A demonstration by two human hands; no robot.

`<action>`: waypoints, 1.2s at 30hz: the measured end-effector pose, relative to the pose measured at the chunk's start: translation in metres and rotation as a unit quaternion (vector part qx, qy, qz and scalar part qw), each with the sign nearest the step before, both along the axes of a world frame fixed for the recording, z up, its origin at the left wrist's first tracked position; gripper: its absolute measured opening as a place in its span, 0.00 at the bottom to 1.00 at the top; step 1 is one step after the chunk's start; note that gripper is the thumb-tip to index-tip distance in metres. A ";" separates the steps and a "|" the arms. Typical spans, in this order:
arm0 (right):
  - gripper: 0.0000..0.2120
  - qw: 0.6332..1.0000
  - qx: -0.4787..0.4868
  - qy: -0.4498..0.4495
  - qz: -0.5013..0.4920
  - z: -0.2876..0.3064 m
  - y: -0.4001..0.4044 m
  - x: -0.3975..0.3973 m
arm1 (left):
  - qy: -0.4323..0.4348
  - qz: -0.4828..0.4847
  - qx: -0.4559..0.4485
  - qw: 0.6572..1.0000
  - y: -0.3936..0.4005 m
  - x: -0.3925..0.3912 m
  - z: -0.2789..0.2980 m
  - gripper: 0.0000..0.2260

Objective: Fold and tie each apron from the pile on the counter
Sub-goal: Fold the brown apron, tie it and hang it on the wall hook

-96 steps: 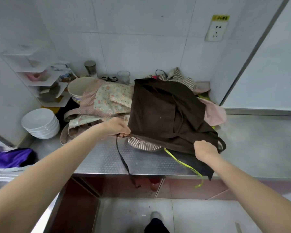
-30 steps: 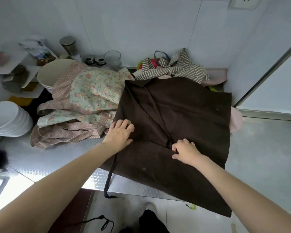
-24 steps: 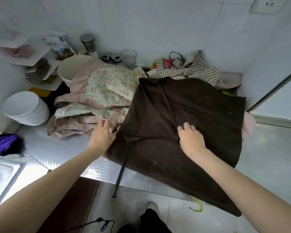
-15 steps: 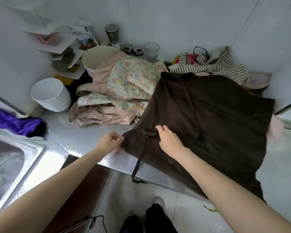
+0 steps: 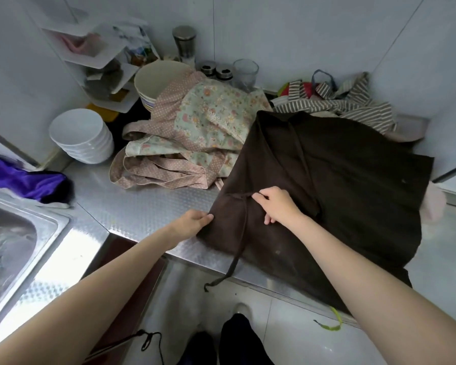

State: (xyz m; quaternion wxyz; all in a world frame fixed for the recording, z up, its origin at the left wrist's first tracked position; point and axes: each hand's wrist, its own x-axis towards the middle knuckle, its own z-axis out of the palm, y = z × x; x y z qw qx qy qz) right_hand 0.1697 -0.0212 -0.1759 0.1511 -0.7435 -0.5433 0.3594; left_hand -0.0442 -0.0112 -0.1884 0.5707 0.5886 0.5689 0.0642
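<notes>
A dark brown apron (image 5: pixel 334 180) lies spread over the steel counter (image 5: pixel 142 206), its lower part hanging past the front edge. My left hand (image 5: pixel 192 222) pinches the apron's left edge near the counter front. My right hand (image 5: pixel 277 204) rests on the cloth and pinches the brown tie strap (image 5: pixel 241 233) where it joins the apron; the strap trails down over the counter edge. A floral and pink dotted apron (image 5: pixel 195 138) lies bunched to the left. A striped apron (image 5: pixel 348 106) is heaped at the back.
Stacked white bowls (image 5: pixel 82 135) and a larger bowl (image 5: pixel 161 80) stand at the back left beside a corner shelf (image 5: pixel 95 54). A glass (image 5: pixel 245 72) and jars stand at the wall. The sink (image 5: pixel 8 241) and a purple cloth (image 5: pixel 21 180) are at left.
Both hands slid from the middle of the brown apron to its left corner. My left hand took the edge and my right hand closed on the tie strap. The view swung left.
</notes>
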 end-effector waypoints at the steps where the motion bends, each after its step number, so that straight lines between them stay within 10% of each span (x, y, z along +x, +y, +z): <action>1: 0.19 0.999 -0.021 -0.026 0.012 -0.001 0.003 -0.002 | 0.029 -0.015 -0.014 0.999 0.001 -0.001 0.000 0.15; 9: 0.22 0.970 -0.110 -0.210 0.060 -0.014 0.004 -0.027 | 0.114 -0.096 -0.218 0.965 0.017 -0.014 0.000 0.14; 14: 0.21 0.969 -0.104 -0.221 0.030 -0.019 0.004 -0.033 | 0.329 -0.242 0.123 0.904 0.029 0.009 0.017 0.11; 18: 0.19 0.964 -0.088 -0.249 0.020 -0.018 0.002 -0.034 | 0.287 -0.377 0.324 0.819 0.011 0.036 0.023 0.28; 30: 0.26 0.967 0.048 -0.247 0.032 -0.027 -0.035 -0.030 | 0.360 -0.575 0.324 0.659 0.029 0.023 0.023 0.17; 36: 0.31 0.930 0.152 -0.312 0.125 -0.053 -0.053 -0.026 | 0.378 -0.581 0.256 0.674 0.023 0.029 0.026 0.16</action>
